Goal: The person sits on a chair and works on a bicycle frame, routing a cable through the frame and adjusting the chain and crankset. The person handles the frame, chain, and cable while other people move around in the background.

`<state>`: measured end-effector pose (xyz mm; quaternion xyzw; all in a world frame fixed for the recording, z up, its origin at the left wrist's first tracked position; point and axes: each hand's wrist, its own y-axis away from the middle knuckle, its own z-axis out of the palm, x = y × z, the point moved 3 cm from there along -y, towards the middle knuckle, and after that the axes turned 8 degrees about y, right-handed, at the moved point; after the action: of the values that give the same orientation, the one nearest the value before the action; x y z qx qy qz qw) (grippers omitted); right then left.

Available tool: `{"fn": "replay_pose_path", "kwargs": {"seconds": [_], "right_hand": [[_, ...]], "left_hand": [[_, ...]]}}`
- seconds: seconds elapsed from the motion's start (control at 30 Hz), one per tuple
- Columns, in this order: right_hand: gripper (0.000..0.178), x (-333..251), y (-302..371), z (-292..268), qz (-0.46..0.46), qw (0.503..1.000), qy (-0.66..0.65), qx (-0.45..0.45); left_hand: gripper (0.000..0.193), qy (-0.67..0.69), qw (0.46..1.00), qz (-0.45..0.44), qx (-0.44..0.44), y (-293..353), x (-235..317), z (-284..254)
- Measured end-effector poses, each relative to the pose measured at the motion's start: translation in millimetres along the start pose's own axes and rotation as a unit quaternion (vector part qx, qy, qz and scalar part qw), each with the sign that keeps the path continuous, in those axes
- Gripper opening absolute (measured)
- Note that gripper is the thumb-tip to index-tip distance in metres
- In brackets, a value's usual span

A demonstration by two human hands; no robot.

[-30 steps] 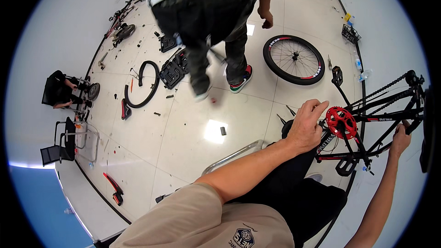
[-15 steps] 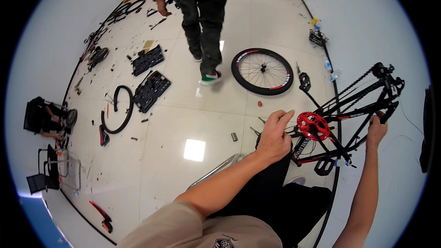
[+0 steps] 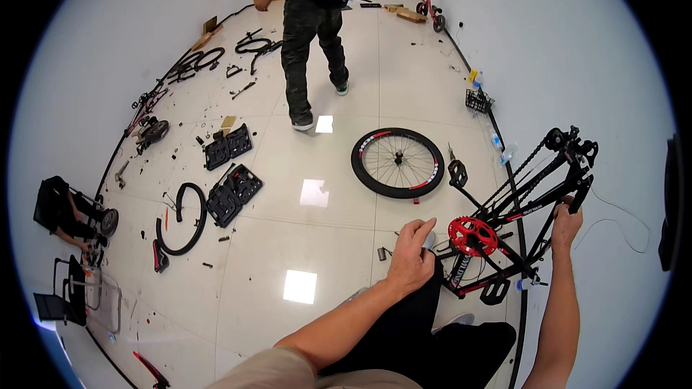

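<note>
A black bicycle frame (image 3: 526,210) with a red chainring (image 3: 472,236), chain and pedals stands tilted at my right, by the wall. My right hand (image 3: 567,229) is closed around a black tube of its rear part. Above my dark-trousered knee is my left hand (image 3: 412,259), close to the frame's lower left end. Its thumb side is stretched out and the other fingers bend loosely; nothing shows in them, though their undersides are hidden. Beyond the frame a spoked wheel (image 3: 398,162) with a black tyre lies flat on the floor.
A person (image 3: 315,43) walks ahead. Open black tool cases (image 3: 234,194) and a loose tyre (image 3: 180,248) lie left on the floor. Another person (image 3: 61,205) sits far left, near a folding chair (image 3: 61,299). Bike parts line the left wall; a black basket (image 3: 478,101) stands right.
The walking person has gone farther away. My view has tilted up, so the floor things sit lower in it. My right hand keeps hold of the frame.
</note>
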<state>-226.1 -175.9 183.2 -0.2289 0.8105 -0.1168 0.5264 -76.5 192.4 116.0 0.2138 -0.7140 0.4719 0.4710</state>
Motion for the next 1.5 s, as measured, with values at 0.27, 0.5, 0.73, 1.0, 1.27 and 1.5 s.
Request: {"fn": "replay_pose_path", "kwargs": {"seconds": [0.27, 0.5, 0.73, 1.0, 1.27, 1.5], "right_hand": [[0.016, -0.6, 2.8, -3.5, -0.016, 1.000, 0.025, 0.010], [0.016, -8.7, 7.3, 2.1, -0.011, 0.999, 0.034, 0.008], [0.015, -2.2, 5.3, -0.7, -0.003, 0.999, 0.032, 0.011], [0.015, 7.0, 0.3, -2.0, -0.025, 0.999, 0.017, -0.014], [0.018, -38.8, 18.1, -7.9, 0.067, 0.985, -0.084, -0.137], [0.017, -9.1, 5.6, -3.2, 0.014, 0.997, -0.037, -0.064]], "left_hand": [[0.064, -0.008, 0.999, -0.032, -0.038, 1.7, -1.6, 2.2], [0.064, -0.033, 0.999, 0.027, -0.011, -0.3, -5.0, 1.1], [0.062, -0.051, 0.998, 0.043, 0.003, -0.3, -1.3, 0.7], [0.063, -0.055, 0.998, 0.038, 0.005, -2.4, -1.2, 1.3], [0.063, -0.059, 0.997, 0.040, 0.009, -2.2, -4.8, -0.2], [0.058, -0.052, 0.997, 0.052, 0.027, -4.5, -2.9, 2.1]]}}
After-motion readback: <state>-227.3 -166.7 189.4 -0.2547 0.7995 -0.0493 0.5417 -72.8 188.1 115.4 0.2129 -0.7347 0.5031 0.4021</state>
